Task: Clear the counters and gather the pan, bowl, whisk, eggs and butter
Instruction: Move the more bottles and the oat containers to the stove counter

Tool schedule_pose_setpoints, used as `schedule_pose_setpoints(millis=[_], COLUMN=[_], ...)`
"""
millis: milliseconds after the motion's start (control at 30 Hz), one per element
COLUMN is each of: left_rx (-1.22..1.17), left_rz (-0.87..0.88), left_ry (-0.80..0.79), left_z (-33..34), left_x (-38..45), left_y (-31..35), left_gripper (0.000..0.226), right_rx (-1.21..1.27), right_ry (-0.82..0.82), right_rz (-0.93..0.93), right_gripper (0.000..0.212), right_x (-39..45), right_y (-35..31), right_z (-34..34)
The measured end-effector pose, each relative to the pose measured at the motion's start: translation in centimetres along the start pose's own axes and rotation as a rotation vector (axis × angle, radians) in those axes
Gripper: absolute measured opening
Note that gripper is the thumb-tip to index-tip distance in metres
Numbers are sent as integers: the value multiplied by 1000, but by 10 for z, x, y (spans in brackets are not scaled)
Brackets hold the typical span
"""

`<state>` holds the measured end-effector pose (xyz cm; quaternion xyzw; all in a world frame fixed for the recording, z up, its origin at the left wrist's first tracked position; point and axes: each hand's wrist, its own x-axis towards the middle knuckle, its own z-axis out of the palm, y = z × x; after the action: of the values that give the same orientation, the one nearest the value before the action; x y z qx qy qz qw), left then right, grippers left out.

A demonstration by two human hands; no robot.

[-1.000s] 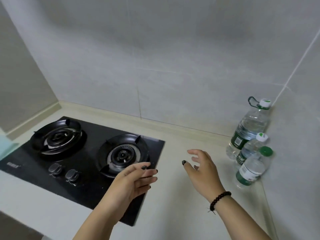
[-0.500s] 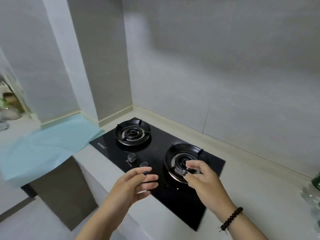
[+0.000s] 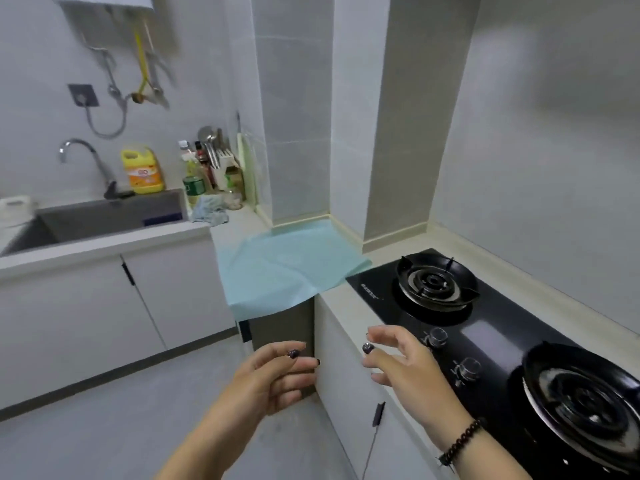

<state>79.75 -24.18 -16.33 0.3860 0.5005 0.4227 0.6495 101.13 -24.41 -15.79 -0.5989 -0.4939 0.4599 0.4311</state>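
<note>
Right now both hands hang in the air in front of the person, and neither one holds anything. Left hand (image 3: 277,377) floats over the grey floor with its fingers loosely extended and slightly spread, palm turned inward. Right hand (image 3: 403,368) hovers just above the front edge of the counter (image 3: 337,299), beside the stove knobs (image 3: 450,355), fingers relaxed and gently bent, gripping nothing; a dark bead bracelet (image 3: 460,441) circles its wrist. On the counter sits a black gas stove (image 3: 491,327) with 2 burners, 1 far and 1 near, each topped by a black pan support. A light blue cloth (image 3: 287,268) covers the lower surface between the stove counter and the sink unit, its front edge draping over. Further left, the sink (image 3: 100,220) sits under a curved chrome tap (image 3: 86,161), with a yellow detergent jug (image 3: 142,171) against the wall behind it. At the corner stand several bottles (image 3: 194,174), a utensil holder (image 3: 221,164) and a crumpled blue rag (image 3: 209,209). As for the pan, bowl, whisk, eggs and butter, I cannot pick out any of them in this view; the corner clutter is too small and blurred to tell its items apart.
</note>
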Motion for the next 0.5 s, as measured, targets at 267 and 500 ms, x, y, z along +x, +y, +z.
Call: schedule_pose_setpoints(millis=[267, 500], left_rx=[-136, -255], left_rz=[21, 54], left_ry=[344, 598], left_z=[-119, -205], left_x=[-20, -12], left_y=[9, 15], left_gripper=[22, 23], right_rx=[-37, -58], right_ry=[-309, -593], right_rz=[-16, 16], right_gripper=[20, 18], right_x=[61, 117], right_y=[-31, -50], right_z=[129, 243])
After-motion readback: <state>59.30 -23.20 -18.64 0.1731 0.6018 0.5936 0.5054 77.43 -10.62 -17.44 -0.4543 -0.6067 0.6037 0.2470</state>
